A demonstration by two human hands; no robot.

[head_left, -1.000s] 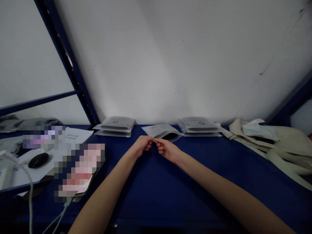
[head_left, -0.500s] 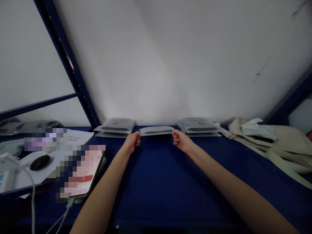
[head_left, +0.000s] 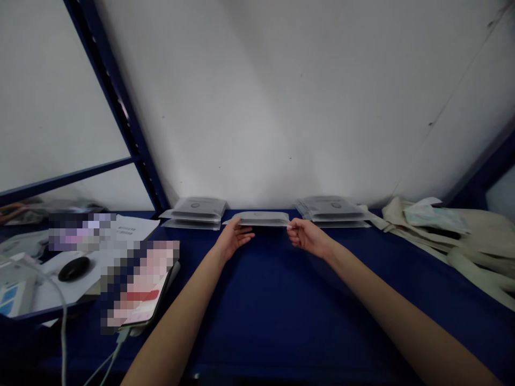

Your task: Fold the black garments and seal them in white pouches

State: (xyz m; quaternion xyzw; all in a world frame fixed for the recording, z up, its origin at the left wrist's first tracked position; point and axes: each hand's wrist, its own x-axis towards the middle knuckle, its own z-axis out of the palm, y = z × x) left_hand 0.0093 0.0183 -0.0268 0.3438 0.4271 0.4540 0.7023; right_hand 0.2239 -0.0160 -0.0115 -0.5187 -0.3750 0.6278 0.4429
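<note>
A flat frosted plastic bag (head_left: 261,217) lies level at the back of the blue table, between two stacks of similar bags. My right hand (head_left: 308,236) pinches its near right corner, fingers curled. At the near left corner, my left hand (head_left: 235,237) touches the bag's edge with its fingers stretched out and apart. The left stack of bags (head_left: 199,208) and the right stack of bags (head_left: 332,206) each show a dark round print on top. What the middle bag contains cannot be made out.
To the left are a phone (head_left: 147,300) on a charging cable, a black mouse (head_left: 74,268) and printed papers (head_left: 137,226). Beige cloth bags (head_left: 478,230) are heaped at the right. A white wall (head_left: 261,107) rises behind the blue table (head_left: 277,311).
My left hand has loosened from a closed grip, its fingers now spread. The middle bag sits slightly lower and flatter in view, and my right hand keeps its pinch. The view has shifted slightly.
</note>
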